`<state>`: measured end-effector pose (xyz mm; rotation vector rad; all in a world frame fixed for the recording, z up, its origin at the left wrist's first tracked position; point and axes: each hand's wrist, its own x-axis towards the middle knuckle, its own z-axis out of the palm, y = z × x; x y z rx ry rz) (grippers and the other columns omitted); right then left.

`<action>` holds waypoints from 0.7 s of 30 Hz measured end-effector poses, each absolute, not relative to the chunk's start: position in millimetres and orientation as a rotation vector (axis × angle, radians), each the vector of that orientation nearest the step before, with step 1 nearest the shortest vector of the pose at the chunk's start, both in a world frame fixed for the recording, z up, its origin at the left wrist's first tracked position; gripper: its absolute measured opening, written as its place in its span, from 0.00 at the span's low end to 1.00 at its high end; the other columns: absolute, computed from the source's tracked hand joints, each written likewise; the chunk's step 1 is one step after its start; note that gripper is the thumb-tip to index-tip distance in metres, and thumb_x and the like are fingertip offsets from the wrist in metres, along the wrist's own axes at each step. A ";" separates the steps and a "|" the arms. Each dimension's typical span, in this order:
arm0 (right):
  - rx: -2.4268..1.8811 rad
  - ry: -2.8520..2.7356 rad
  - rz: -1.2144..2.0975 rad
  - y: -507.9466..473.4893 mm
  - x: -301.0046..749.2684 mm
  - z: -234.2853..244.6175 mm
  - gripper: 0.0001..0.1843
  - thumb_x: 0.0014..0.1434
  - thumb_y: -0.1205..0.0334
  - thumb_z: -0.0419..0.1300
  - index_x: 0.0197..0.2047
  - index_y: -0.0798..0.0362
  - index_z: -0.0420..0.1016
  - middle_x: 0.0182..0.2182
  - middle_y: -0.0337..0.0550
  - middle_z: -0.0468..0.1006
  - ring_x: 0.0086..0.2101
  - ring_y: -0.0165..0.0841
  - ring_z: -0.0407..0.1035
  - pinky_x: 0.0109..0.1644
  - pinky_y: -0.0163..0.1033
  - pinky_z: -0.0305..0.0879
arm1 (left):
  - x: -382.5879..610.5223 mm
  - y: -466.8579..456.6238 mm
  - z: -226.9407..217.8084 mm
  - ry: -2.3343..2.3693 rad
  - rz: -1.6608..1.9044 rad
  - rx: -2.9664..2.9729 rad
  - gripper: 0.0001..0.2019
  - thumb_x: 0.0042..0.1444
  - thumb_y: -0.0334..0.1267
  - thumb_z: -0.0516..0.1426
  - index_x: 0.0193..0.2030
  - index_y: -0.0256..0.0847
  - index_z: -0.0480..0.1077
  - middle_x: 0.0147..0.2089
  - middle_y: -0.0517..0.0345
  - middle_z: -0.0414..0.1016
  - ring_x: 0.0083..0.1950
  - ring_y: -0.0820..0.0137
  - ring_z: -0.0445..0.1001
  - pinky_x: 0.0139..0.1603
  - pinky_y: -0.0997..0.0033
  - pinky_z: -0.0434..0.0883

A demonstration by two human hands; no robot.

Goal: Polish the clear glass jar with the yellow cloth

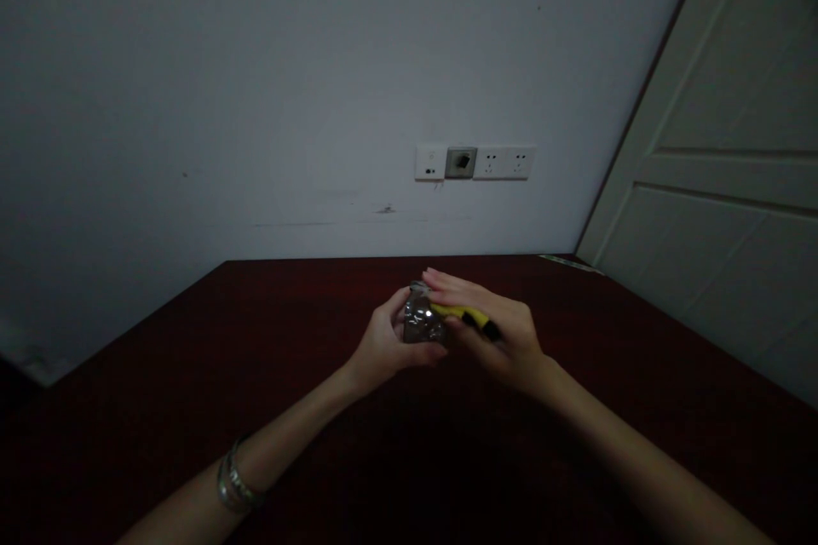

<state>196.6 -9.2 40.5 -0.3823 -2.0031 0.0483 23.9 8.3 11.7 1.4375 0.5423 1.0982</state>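
My left hand [382, 351] is wrapped round a clear, shiny container [423, 324], perhaps glass or plastic, with its thumb along the near side. In my right hand [515, 332] is a slim yellow-and-black object [461, 312], whose exact kind I cannot make out. The yellow end meets the right side of the clear container, close to its upper part. My right fingers reach over the top of both things. Both hands are held over the dark red table [307, 306], and the fingers hide part of each object.
A pale wall [287, 102] rises behind the table, with a row of sockets and switches [504, 162] on it. At the right stands a white panelled door [722, 187]. A thin flat strip [571, 263] lies at the table's far right edge.
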 end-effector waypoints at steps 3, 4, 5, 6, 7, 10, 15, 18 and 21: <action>-0.442 -1.973 0.092 -8.1 197.3 41.4 0.18 0.61 0.69 0.55 0.55 0.52 0.70 0.55 0.48 0.72 0.56 0.36 0.66 0.60 0.49 0.65 | 22.5 7.3 10.3 0.496 1.058 1.386 0.36 0.32 0.43 0.71 0.48 0.38 0.63 0.38 0.52 0.75 0.32 0.67 0.77 0.26 0.73 0.75; -0.450 -1.973 0.086 -8.1 197.8 41.2 0.18 0.61 0.70 0.55 0.55 0.53 0.70 0.55 0.49 0.72 0.56 0.36 0.66 0.60 0.49 0.65 | 22.6 7.7 9.5 0.481 1.057 1.375 0.35 0.33 0.42 0.71 0.48 0.37 0.63 0.38 0.53 0.75 0.32 0.67 0.77 0.26 0.73 0.75; -0.448 -1.980 0.069 -8.5 198.4 40.8 0.18 0.61 0.70 0.55 0.55 0.53 0.69 0.56 0.49 0.72 0.56 0.36 0.66 0.60 0.49 0.65 | 22.8 8.4 8.5 0.469 1.066 1.368 0.34 0.33 0.41 0.71 0.48 0.37 0.63 0.38 0.53 0.75 0.32 0.68 0.77 0.27 0.73 0.75; -0.433 -1.998 0.043 -9.2 199.0 40.3 0.19 0.61 0.71 0.55 0.55 0.54 0.69 0.56 0.50 0.71 0.56 0.36 0.65 0.60 0.49 0.65 | 23.3 9.2 7.5 0.463 1.085 1.365 0.34 0.32 0.40 0.71 0.47 0.37 0.64 0.38 0.54 0.75 0.32 0.68 0.76 0.27 0.73 0.75; -0.408 -2.028 0.015 -10.1 199.7 39.9 0.20 0.60 0.71 0.56 0.56 0.54 0.68 0.56 0.50 0.71 0.57 0.36 0.65 0.61 0.49 0.64 | 23.9 10.2 6.5 0.463 1.108 1.364 0.34 0.32 0.40 0.71 0.47 0.37 0.65 0.39 0.53 0.75 0.33 0.68 0.76 0.28 0.73 0.75; -0.312 -2.180 -0.041 -13.9 201.0 39.4 0.23 0.59 0.74 0.56 0.58 0.53 0.66 0.57 0.48 0.70 0.59 0.37 0.61 0.63 0.50 0.61 | 25.5 12.3 4.9 0.478 1.181 1.377 0.33 0.32 0.39 0.72 0.48 0.36 0.68 0.45 0.50 0.76 0.42 0.64 0.76 0.37 0.71 0.76; -0.305 -2.186 0.052 -16.5 200.5 43.5 0.21 0.60 0.73 0.56 0.56 0.54 0.68 0.55 0.47 0.72 0.58 0.36 0.63 0.63 0.50 0.61 | 25.3 12.2 8.9 0.467 1.219 1.415 0.34 0.32 0.37 0.71 0.50 0.38 0.69 0.53 0.47 0.73 0.54 0.58 0.72 0.50 0.65 0.72; -0.345 -2.105 0.110 -13.7 200.8 45.0 0.19 0.60 0.71 0.58 0.54 0.53 0.70 0.53 0.47 0.75 0.56 0.36 0.66 0.63 0.50 0.62 | 24.0 13.4 10.9 0.495 1.188 1.424 0.35 0.33 0.36 0.71 0.51 0.37 0.67 0.51 0.47 0.74 0.51 0.59 0.74 0.49 0.65 0.72; -0.422 -2.073 0.135 -9.0 202.3 42.5 0.17 0.60 0.70 0.57 0.53 0.53 0.71 0.52 0.47 0.75 0.55 0.36 0.67 0.62 0.49 0.62 | 22.2 16.0 10.6 0.540 1.156 1.460 0.38 0.31 0.35 0.72 0.52 0.37 0.64 0.48 0.47 0.75 0.47 0.60 0.75 0.45 0.65 0.73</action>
